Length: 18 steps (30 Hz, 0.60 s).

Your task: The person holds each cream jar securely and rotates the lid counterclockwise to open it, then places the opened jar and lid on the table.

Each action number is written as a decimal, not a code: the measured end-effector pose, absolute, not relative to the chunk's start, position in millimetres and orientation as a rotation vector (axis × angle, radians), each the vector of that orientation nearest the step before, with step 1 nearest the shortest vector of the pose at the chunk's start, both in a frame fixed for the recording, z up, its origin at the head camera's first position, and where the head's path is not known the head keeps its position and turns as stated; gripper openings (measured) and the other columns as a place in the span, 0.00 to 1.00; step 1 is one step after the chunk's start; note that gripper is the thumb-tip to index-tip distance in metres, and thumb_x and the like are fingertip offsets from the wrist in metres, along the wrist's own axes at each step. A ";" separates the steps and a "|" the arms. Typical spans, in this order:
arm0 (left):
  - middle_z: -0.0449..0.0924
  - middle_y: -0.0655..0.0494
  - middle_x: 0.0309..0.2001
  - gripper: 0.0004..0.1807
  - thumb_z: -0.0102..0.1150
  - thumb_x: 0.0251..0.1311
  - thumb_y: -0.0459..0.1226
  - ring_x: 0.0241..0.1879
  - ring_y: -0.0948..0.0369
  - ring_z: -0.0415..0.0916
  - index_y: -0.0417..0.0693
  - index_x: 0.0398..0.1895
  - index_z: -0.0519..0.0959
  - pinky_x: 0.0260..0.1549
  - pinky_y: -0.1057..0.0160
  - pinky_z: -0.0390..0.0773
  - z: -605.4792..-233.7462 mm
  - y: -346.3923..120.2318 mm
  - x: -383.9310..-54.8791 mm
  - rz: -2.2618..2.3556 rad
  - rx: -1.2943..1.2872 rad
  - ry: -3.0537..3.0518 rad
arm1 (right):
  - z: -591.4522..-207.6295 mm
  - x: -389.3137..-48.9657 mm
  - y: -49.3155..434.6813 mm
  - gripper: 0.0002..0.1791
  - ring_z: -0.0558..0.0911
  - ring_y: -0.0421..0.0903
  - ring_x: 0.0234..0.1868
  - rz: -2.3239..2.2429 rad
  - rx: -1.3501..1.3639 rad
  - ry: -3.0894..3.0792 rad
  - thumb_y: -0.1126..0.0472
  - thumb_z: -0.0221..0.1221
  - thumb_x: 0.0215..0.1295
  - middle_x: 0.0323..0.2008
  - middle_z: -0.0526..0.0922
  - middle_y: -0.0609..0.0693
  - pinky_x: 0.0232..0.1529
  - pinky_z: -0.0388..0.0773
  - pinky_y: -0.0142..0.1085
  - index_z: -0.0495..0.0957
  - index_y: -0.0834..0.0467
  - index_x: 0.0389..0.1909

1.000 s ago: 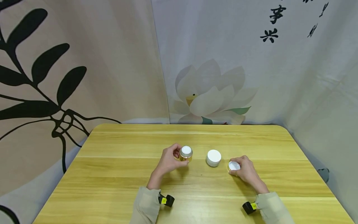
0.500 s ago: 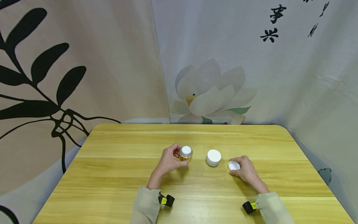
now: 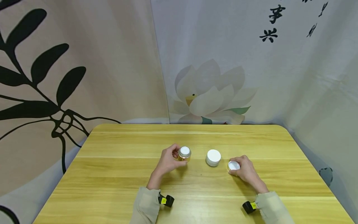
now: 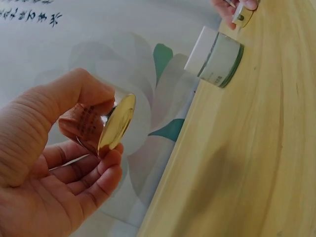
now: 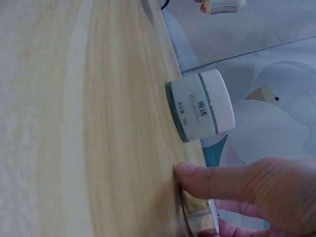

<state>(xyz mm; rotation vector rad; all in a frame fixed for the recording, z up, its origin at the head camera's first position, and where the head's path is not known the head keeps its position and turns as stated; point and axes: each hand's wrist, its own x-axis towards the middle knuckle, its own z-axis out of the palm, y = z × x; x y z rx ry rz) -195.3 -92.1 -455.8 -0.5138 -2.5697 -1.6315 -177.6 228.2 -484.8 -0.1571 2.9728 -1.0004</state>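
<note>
My left hand [image 3: 167, 161] grips a small gold cosmetic jar [image 3: 184, 151] between thumb and fingers. A white disc covers the jar's top in the head view, and its shiny gold base [image 4: 118, 126] shows in the left wrist view, raised off the table. Farther right, my right hand [image 3: 247, 170] pinches a gold jar lid [image 3: 234, 165] by its rim, its white inside facing up, low at the tabletop. Between the two hands a white-capped cream jar [image 3: 213, 158] stands upright; the right wrist view shows printed lettering on its pale body [image 5: 193, 109].
The light wooden table [image 3: 195, 202] has rounded far corners. Right behind it hangs a cloth backdrop [image 3: 128, 62] printed with a lotus, dark leaves and characters. Black camera mounts [image 3: 167, 200] sit at both wrists.
The gold jar in my left hand has shifted very slightly to the left. My right hand, the lid and the white-capped jar hold their places.
</note>
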 end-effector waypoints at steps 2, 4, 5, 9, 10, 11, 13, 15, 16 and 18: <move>0.71 0.54 0.27 0.19 0.71 0.36 0.28 0.28 0.59 0.67 0.41 0.35 0.75 0.28 0.68 0.69 -456.7 -92.8 -195.3 -1.635 -0.493 -2.576 | -484.8 -177.6 228.2 0.26 0.74 0.54 0.37 -0.999 -0.161 2.974 0.64 0.74 0.40 0.38 0.73 0.61 0.39 0.72 0.49 0.80 0.67 0.43; 0.71 0.54 0.28 0.20 0.71 0.36 0.28 0.28 0.60 0.67 0.41 0.36 0.75 0.29 0.68 0.70 -457.6 -93.5 -195.6 -1.630 -0.468 -2.588 | -484.8 -177.7 228.2 0.26 0.74 0.54 0.37 -0.996 -0.164 2.974 0.64 0.74 0.40 0.37 0.73 0.61 0.39 0.72 0.50 0.80 0.67 0.43; 0.71 0.53 0.28 0.20 0.71 0.36 0.28 0.28 0.60 0.67 0.40 0.36 0.75 0.29 0.68 0.70 -457.7 -93.9 -195.8 -1.628 -0.454 -2.595 | -484.7 -177.7 228.2 0.26 0.74 0.54 0.37 -0.996 -0.166 2.975 0.64 0.74 0.40 0.37 0.73 0.61 0.39 0.72 0.50 0.80 0.67 0.43; 0.73 0.53 0.30 0.21 0.72 0.35 0.28 0.29 0.60 0.67 0.39 0.37 0.75 0.30 0.67 0.70 -458.3 -95.5 -196.8 -1.610 -0.405 -2.623 | -484.9 -177.0 228.3 0.25 0.74 0.54 0.37 -0.995 -0.164 2.981 0.64 0.73 0.40 0.37 0.73 0.61 0.39 0.72 0.49 0.80 0.67 0.43; 0.73 0.52 0.30 0.21 0.72 0.35 0.28 0.29 0.60 0.67 0.38 0.37 0.75 0.30 0.67 0.70 -458.0 -95.7 -197.0 -1.609 -0.390 -2.629 | -485.0 -176.6 228.3 0.25 0.74 0.54 0.37 -0.994 -0.163 2.983 0.65 0.73 0.40 0.37 0.73 0.60 0.39 0.72 0.49 0.80 0.66 0.43; 0.73 0.52 0.30 0.21 0.72 0.35 0.28 0.29 0.60 0.67 0.38 0.37 0.75 0.30 0.67 0.70 -457.8 -96.0 -197.1 -1.611 -0.379 -2.633 | -485.1 -176.4 228.3 0.25 0.74 0.54 0.37 -0.992 -0.162 2.985 0.65 0.73 0.40 0.37 0.73 0.60 0.39 0.72 0.49 0.80 0.66 0.43; 0.73 0.52 0.30 0.21 0.72 0.35 0.28 0.29 0.59 0.67 0.38 0.37 0.75 0.30 0.66 0.69 -457.7 -96.4 -197.5 -1.608 -0.356 -2.641 | -485.3 -176.1 228.3 0.25 0.74 0.54 0.37 -0.990 -0.164 2.987 0.65 0.73 0.40 0.37 0.73 0.60 0.39 0.72 0.49 0.80 0.66 0.43; 0.72 0.52 0.29 0.21 0.73 0.35 0.28 0.29 0.59 0.66 0.38 0.37 0.75 0.30 0.66 0.69 -457.7 -96.7 -197.6 -1.614 -0.328 -2.648 | -485.2 -176.2 228.2 0.25 0.74 0.54 0.37 -0.988 -0.168 2.986 0.65 0.73 0.40 0.37 0.73 0.60 0.39 0.72 0.49 0.80 0.66 0.43; 0.72 0.52 0.29 0.21 0.73 0.35 0.28 0.29 0.59 0.66 0.37 0.37 0.75 0.30 0.65 0.68 -458.0 -96.8 -197.8 -1.616 -0.313 -2.650 | -485.0 -176.4 228.1 0.25 0.74 0.54 0.37 -0.987 -0.171 2.987 0.64 0.73 0.40 0.37 0.73 0.60 0.39 0.72 0.49 0.80 0.66 0.43; 0.72 0.52 0.29 0.22 0.73 0.35 0.28 0.29 0.59 0.66 0.37 0.36 0.75 0.30 0.65 0.68 -459.1 -97.3 -198.0 -1.605 -0.285 -2.656 | -484.8 -176.5 227.9 0.25 0.74 0.54 0.37 -0.984 -0.176 2.984 0.64 0.73 0.40 0.37 0.73 0.61 0.39 0.72 0.50 0.80 0.66 0.43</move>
